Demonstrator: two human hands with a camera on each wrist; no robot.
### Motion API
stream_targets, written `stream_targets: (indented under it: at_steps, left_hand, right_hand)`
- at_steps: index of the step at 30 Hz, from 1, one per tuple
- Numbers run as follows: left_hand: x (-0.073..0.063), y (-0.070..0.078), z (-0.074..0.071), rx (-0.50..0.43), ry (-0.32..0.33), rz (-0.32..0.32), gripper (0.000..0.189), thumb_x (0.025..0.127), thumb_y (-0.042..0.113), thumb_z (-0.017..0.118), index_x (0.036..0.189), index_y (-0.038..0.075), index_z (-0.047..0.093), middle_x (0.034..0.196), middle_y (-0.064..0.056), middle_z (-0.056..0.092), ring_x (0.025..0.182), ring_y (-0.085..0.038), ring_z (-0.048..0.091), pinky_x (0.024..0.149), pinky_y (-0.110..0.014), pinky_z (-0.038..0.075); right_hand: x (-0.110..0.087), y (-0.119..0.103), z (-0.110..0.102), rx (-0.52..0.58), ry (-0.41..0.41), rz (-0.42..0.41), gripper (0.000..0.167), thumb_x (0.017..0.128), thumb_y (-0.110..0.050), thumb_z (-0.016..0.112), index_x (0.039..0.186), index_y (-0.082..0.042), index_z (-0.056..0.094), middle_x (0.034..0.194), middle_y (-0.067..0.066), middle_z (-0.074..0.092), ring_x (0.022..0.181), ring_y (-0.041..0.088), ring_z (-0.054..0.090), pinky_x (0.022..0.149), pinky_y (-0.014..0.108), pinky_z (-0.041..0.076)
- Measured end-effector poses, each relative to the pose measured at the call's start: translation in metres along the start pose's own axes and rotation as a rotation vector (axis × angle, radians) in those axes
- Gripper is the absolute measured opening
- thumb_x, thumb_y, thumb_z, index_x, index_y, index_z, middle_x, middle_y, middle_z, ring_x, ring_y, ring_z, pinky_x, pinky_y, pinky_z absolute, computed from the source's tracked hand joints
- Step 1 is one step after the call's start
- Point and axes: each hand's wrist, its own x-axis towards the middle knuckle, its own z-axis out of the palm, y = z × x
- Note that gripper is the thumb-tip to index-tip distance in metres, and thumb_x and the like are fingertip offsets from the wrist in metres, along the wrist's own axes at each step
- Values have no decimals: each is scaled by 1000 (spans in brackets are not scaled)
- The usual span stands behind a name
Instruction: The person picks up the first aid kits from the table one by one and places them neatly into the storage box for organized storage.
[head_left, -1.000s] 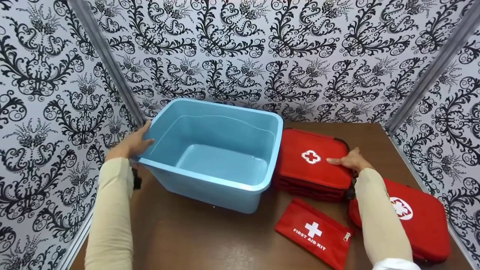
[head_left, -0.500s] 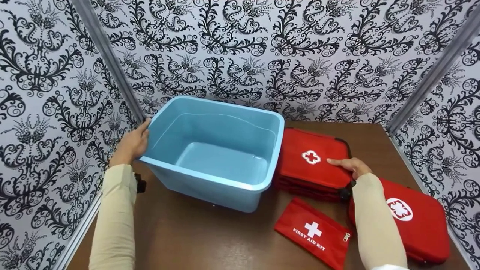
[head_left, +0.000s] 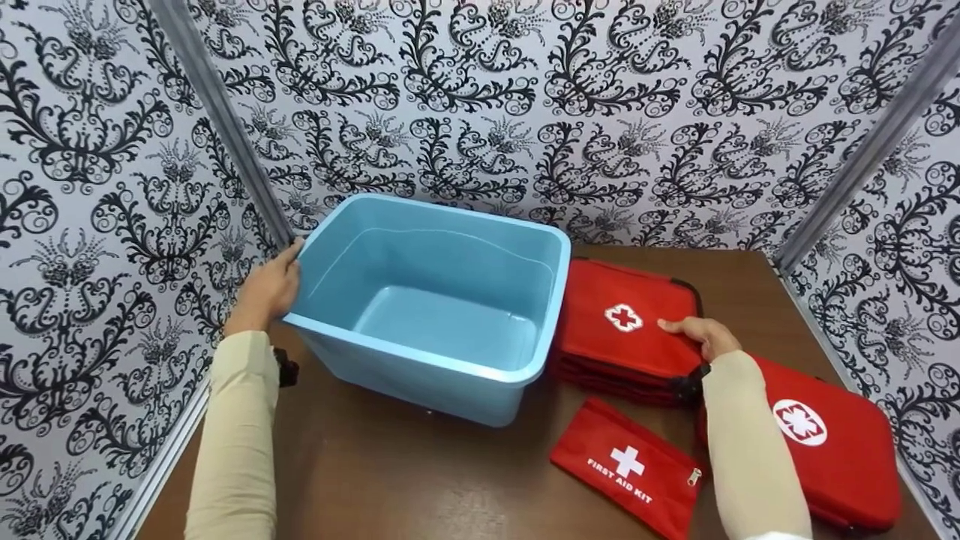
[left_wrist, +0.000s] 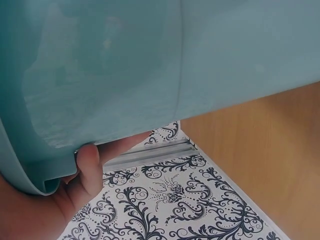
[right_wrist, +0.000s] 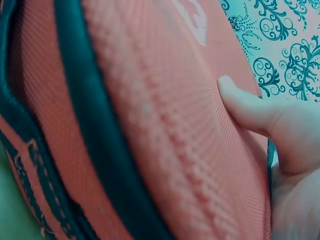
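Note:
A light blue plastic tub point(head_left: 420, 371) stands at the left of the table, and its inside is bare. My left hand point(head_left: 268, 289) grips the rim at its left end; in the left wrist view, fingers point(left_wrist: 89, 167) curl beneath the tub's lip point(left_wrist: 25, 177). To the tub's right lies a thick red first aid bag point(head_left: 637, 289) with a white cross emblem. My right hand point(head_left: 709, 335) holds this bag by its right side, thumb point(right_wrist: 245, 102) pressed on the top face. The other right fingers are largely hidden behind the bag's side.
A flat red first aid pouch point(head_left: 626, 465) with a zipper lies in front of the bag. A red hard-looking case point(head_left: 840, 450) sits at the right, partly behind my right sleeve point(head_left: 754, 450). Patterned walls point(head_left: 487, 97) close off the back and both sides of the brown table point(head_left: 420, 480).
My left hand has closed in along the tub's rim. The right fingers, spread over the bag's edge earlier, have dropped out of sight down its side, while the thumb stays on top.

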Motion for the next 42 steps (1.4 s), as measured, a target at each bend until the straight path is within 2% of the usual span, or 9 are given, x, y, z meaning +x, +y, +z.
stream_targets:
  at_steps: [3, 8, 11, 17, 23, 29, 34, 37, 42]
  left_hand:
    - [0, 0, 2, -12, -3, 1, 54, 109, 36, 16, 162, 25, 10, 156, -35, 31, 102, -48, 56, 103, -66, 42]
    - [1, 1, 0, -9, 18, 10, 54, 109, 37, 16, 162, 25, 12, 156, -35, 30, 111, -51, 55, 106, -68, 39]
    - [2, 1, 1, -15, 24, 16, 54, 109, 37, 15, 162, 24, 14, 153, -35, 36, 97, -48, 57, 98, -66, 44]
    - [2, 0, 5, -10, 13, 9, 54, 109, 34, 18, 162, 22, 18, 155, -34, 35, 123, -55, 51, 108, -68, 39]
    - [1, 1, 1, -12, 25, 15, 54, 109, 34, 19, 162, 22, 18, 154, -34, 33, 133, -57, 43, 113, -68, 33]
    - [0, -2, 0, -30, 39, 15, 54, 109, 35, 20, 161, 23, 18, 153, -36, 35, 117, -54, 54, 107, -68, 39]
    - [0, -6, 0, -44, 27, 11, 54, 109, 36, 20, 161, 25, 16, 151, -37, 37, 83, -41, 56, 93, -62, 47]
    - [1, -9, 0, -47, 2, 4, 54, 109, 37, 19, 162, 27, 12, 155, -36, 30, 104, -51, 57, 102, -67, 41]
    - [2, -9, 0, -40, -27, 1, 54, 109, 38, 16, 161, 28, 8, 159, -34, 22, 139, -60, 32, 117, -70, 24]
  right_hand:
    - [-2, 2, -1, 40, -7, 6, 83, 97, -44, 57, 148, 12, 23, 129, 14, 46, 110, 22, 53, 107, 34, 48]
    - [-8, -1, -4, 103, 0, 16, 52, 97, -37, 59, 130, 0, 42, 119, 10, 47, 82, 9, 58, 71, 14, 51]
    - [-11, -2, -7, 108, 17, -3, 38, 98, -33, 58, 118, -4, 45, 107, 7, 47, 67, 3, 56, 58, 8, 46]
    - [-12, 0, -9, 290, -66, 13, 19, 101, -22, 53, 106, -7, 43, 79, -3, 59, 71, 9, 61, 70, 19, 56]
    - [-13, 4, -6, 435, -166, 13, 15, 103, -21, 48, 107, -7, 45, 79, -3, 67, 77, 12, 66, 78, 29, 59]
    - [-8, 3, -10, 486, -199, -10, 34, 105, -28, 46, 80, -13, 63, 75, -4, 71, 75, 11, 69, 77, 29, 60]
    - [-7, 1, -7, 471, -156, -33, 33, 103, -45, 48, 92, -16, 62, 82, -5, 70, 79, 13, 68, 80, 32, 59]
    - [-5, 0, -5, 478, -154, -40, 36, 102, -49, 49, 97, -15, 60, 83, -5, 71, 80, 12, 69, 81, 33, 60]
    - [-4, -1, -4, 444, -161, -37, 41, 102, -52, 49, 110, -13, 55, 87, -6, 70, 84, 11, 69, 84, 31, 59]
